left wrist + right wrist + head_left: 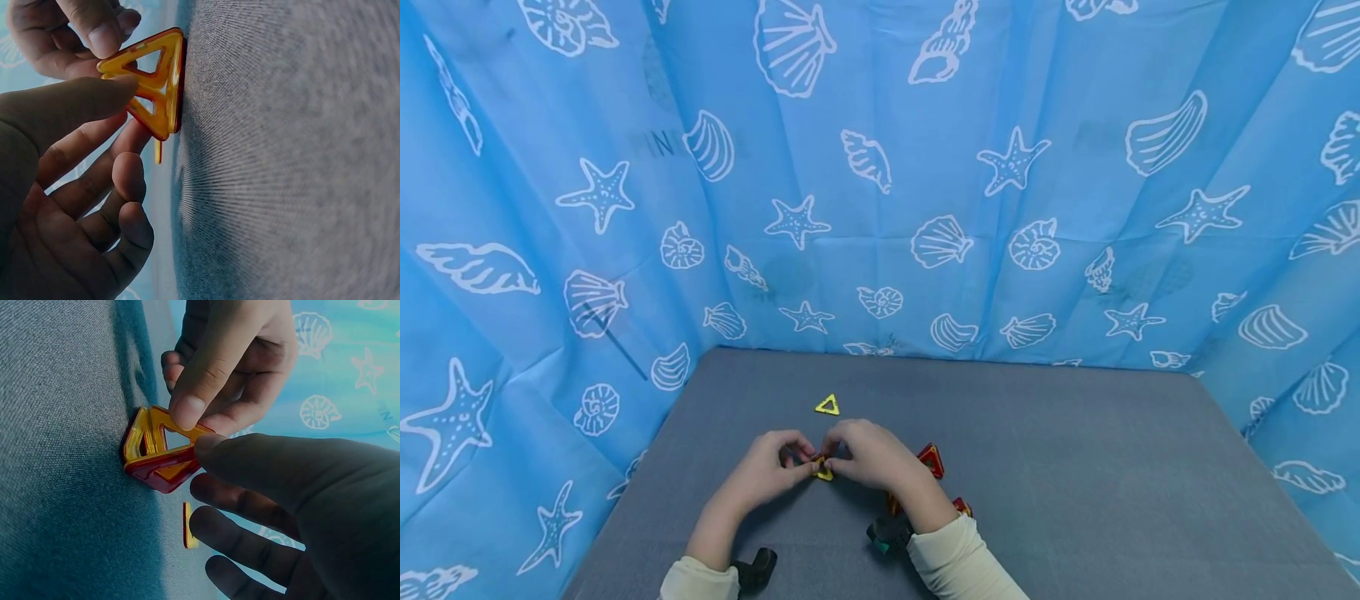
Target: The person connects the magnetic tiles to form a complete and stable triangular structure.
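Note:
Between both hands, several yellow and red triangular tiles (823,471) lean together at their tips, standing on the table as a small pyramid. My left hand (767,468) pinches one tile near its tip, thumb (112,95) on its outer face. From the other side, my right hand (867,454) pinches another tile at the top, its thumb (215,450) over the upper corner. In the right wrist view the joined tiles (159,473) show red outer edges and open triangular middles. Fingertips cover the top of the shape.
A single yellow triangle tile (828,406) lies flat beyond the hands. Red triangle tiles (932,460) lie beside the right forearm, partly hidden by it. The grey table (1075,467) meets a blue shell-patterned curtain (880,208) at the back and sides.

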Motion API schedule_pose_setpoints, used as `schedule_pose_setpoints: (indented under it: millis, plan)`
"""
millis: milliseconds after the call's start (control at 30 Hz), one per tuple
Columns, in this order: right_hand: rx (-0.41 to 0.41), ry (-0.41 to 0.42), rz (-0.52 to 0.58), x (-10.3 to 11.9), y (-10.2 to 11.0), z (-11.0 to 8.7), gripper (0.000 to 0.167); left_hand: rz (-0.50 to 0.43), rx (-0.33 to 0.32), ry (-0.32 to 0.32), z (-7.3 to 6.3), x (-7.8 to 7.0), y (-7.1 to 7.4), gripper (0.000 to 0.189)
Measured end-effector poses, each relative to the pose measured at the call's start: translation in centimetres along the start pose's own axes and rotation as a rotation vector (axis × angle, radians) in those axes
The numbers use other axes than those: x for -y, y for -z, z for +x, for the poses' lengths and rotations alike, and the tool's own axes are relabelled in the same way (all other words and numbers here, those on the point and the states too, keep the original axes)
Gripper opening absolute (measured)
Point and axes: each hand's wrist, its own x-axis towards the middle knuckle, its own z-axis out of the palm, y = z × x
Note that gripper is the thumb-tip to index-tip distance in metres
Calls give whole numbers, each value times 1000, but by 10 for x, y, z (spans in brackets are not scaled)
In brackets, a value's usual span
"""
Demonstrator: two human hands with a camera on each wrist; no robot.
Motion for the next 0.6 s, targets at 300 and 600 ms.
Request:
schedule_pose_setpoints:
  millis: [300, 600]
  plan:
    - [7, 8, -17, 0, -2, -1, 15, 5, 1, 4, -1, 2, -1, 14]
    - [22, -7, -17, -1, -4, 0, 15, 33, 10, 22, -2, 5, 7, 19]
